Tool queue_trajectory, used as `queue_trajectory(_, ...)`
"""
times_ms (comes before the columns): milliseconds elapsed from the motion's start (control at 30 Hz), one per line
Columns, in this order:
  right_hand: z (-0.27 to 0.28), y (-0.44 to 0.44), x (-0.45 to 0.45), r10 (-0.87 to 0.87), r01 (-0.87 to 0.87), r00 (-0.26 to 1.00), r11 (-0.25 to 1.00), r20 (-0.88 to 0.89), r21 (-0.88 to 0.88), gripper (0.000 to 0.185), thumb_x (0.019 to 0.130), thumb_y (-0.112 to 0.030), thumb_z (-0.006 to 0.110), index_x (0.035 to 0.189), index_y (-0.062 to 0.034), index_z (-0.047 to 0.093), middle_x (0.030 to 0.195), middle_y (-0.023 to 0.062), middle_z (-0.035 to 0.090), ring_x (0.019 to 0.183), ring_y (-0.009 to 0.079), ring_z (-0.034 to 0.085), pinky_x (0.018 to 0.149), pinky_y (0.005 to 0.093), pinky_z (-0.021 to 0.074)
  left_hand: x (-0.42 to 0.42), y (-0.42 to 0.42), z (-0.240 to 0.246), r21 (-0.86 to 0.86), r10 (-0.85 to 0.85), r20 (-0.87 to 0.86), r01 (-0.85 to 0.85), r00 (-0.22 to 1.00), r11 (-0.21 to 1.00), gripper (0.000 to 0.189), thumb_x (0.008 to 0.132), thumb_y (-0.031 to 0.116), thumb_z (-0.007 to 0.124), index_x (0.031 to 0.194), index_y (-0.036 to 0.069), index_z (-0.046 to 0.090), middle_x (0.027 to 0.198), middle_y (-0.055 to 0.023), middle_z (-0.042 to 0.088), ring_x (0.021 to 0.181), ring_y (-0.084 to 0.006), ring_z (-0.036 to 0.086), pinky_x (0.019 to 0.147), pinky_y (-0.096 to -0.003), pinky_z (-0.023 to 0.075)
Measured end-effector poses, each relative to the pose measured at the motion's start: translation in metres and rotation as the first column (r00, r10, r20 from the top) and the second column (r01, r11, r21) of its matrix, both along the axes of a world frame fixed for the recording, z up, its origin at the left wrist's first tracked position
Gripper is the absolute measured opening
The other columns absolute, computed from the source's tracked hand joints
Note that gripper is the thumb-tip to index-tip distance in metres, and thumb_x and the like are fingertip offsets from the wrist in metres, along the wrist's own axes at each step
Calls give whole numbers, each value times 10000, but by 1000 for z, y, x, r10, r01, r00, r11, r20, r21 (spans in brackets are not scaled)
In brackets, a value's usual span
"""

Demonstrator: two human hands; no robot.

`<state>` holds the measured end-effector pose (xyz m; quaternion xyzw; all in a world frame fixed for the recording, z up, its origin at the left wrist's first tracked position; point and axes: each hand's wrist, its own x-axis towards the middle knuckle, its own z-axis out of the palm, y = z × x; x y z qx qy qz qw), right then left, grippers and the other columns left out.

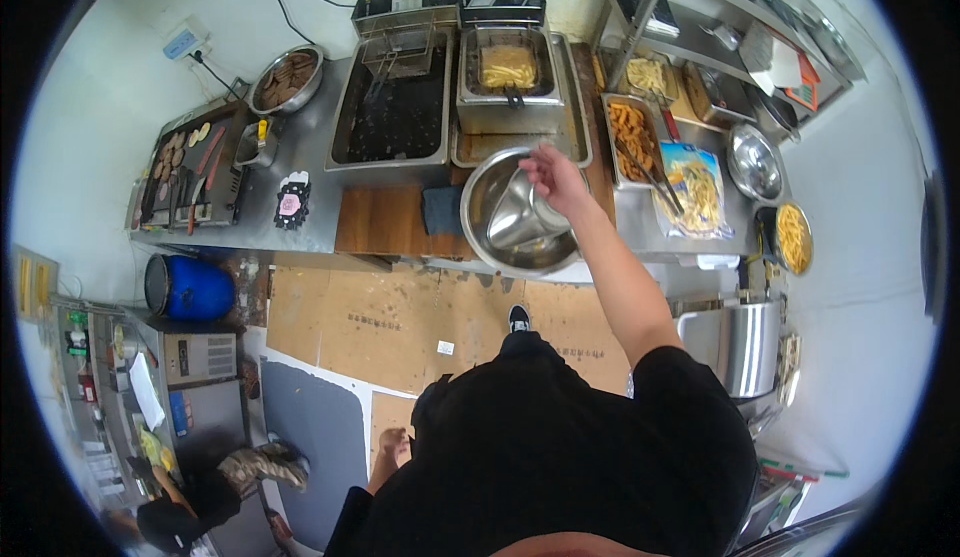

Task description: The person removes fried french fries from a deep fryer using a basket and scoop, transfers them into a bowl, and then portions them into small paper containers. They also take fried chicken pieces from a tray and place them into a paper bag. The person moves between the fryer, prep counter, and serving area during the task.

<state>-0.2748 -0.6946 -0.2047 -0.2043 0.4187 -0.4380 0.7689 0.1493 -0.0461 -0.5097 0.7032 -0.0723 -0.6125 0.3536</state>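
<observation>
My right hand (555, 178) hovers over a stainless steel mixing bowl (480, 246), its fingers loosely curled with nothing visible between them. Inside that bowl lies a shiny metal scoop (514, 219), partly covered by the hand. My left hand (394, 444) hangs low beside my body, away from the counter, holding nothing that I can see. Just beyond the bowl is a deep fryer (510, 118), whose wire basket holds French fries (508, 69) in bubbling oil. A dark folded cloth (441, 210) rests left of the bowl on a wooden board (382, 219).
A second fryer (397, 122) has a raised basket (397, 51). At left, a griddle (187, 159) bears patties; a bowl of brown patties (285, 84) stands behind. Fried pieces (630, 137), tongs (660, 186) and bagged fries (701, 189) lie right. A person (195, 497) works behind, lower left.
</observation>
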Motion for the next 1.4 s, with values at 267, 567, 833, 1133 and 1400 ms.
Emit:
queue_trajectory(267,-29,-153,56,-38,29,992,996,120,79,295,1061,-266,490,992,10,565,804,87,637,565,123,530,408,225,374,-52,-12,52,227,-399,418,331,816,916,330,976,245,639,1236,42,619,966,-90,683,732,-209,678,601,-336,527)
queue_trajectory(567,-10,-144,69,-19,24,997,997,-76,74,239,1062,-168,423,964,-26,589,667,-13,514,455,68,358,376,222,244,-68,-46,52,232,150,190,-193,970,953,296,942,194,653,1175,12,633,857,-101,678,630,-175,659,461,-276,470)
queue_trajectory(833,-30,-164,53,-395,394,917,919,58,22,243,1068,-194,444,1032,5,578,661,8,524,480,94,413,382,226,288,-13,-27,-24,-386,377,-261,-454,889,803,212,978,218,645,1103,47,637,836,-55,662,727,-198,646,630,-382,559)
queue_trajectory(1133,-31,5,188,198,-217,848,976,-491,20,271,1013,-359,618,1125,-114,652,750,-31,626,519,63,558,372,201,366,176,-86,-58,113,-64,434,16,899,993,276,934,247,657,1036,-8,687,840,-127,711,675,-220,667,624,-374,548)
queue_trajectory(1400,-69,91,364,653,-787,384,601,-653,138,288,1022,-199,625,1254,-29,634,787,25,666,610,70,568,505,227,440,312,-206,-35,0,57,485,-66,873,998,451,925,280,704,1239,-26,599,928,-120,705,753,-187,674,697,-333,548)
